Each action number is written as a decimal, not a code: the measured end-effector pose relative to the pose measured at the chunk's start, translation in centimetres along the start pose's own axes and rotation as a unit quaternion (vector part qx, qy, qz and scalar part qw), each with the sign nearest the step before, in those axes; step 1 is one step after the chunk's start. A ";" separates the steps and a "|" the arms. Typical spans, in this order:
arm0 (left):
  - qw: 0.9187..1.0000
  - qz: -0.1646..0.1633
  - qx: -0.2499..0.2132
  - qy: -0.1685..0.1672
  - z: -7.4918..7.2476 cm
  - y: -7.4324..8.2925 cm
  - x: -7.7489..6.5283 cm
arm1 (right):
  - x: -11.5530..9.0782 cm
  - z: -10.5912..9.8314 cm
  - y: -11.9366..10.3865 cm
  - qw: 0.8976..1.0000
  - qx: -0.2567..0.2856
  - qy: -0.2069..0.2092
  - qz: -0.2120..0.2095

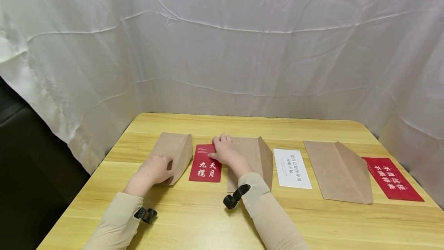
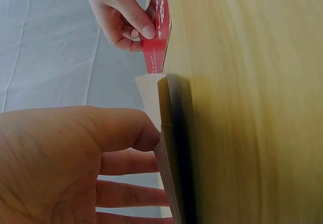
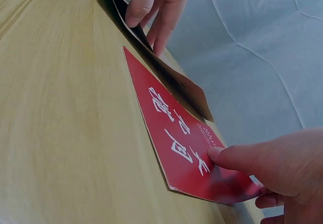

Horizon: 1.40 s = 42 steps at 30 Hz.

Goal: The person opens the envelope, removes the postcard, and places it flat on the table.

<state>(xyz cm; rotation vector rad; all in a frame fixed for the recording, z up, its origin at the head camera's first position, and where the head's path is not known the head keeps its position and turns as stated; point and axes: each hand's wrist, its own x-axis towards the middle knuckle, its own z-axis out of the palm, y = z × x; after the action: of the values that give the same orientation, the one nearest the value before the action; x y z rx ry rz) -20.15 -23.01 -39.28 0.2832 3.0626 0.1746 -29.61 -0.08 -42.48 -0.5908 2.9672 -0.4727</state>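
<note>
My left hand (image 1: 152, 171) holds the leftmost brown paper envelope (image 1: 170, 145) at its near part. In the right wrist view that thumb lies at the envelope's gaping edge, with the fingers on the outer side. Just right of it is a red card (image 1: 204, 168) with white characters. My right hand (image 1: 228, 152) pinches this card near its upper right edge, thumb (image 3: 234, 156) on the printed face and fingers partly hidden beyond the edge. The forearm and hand overlap a second brown envelope (image 1: 251, 147) in the head view.
Further right on the wooden table (image 1: 194, 219) lie a white printed card (image 1: 291, 169), a third brown envelope (image 1: 333, 173) with its flap outward, and another red card (image 1: 393, 178). A pale curtain (image 1: 222, 57) hangs behind the table; something black (image 1: 31, 165) stands at the left.
</note>
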 end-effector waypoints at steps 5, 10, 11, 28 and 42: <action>1.000 0.002 0.005 0.001 0.1 0.0 -0.1 | -0.1 0.0 0.0 1.000 -0.003 -0.005 0.001; 1.000 0.006 0.011 0.009 0.2 0.0 -0.1 | 0.0 0.1 0.1 1.000 -0.016 -0.008 0.001; 1.000 0.005 0.012 0.009 0.2 0.0 -0.1 | 0.0 0.1 0.1 1.000 -0.019 -0.008 0.001; 1.000 -0.017 -0.006 0.001 -1.1 0.1 -0.3 | -0.7 -3.5 -0.7 0.998 0.006 0.058 -0.028; 0.990 0.024 -0.019 0.136 -4.8 3.6 -0.5 | -4.6 -12.1 0.4 0.991 0.039 0.116 -0.054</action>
<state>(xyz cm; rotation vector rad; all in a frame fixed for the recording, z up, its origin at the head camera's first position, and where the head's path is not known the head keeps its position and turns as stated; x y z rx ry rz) -19.37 -20.12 -34.05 0.3605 3.3187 0.2971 -27.22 5.47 -31.07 -0.7396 3.1267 -0.7084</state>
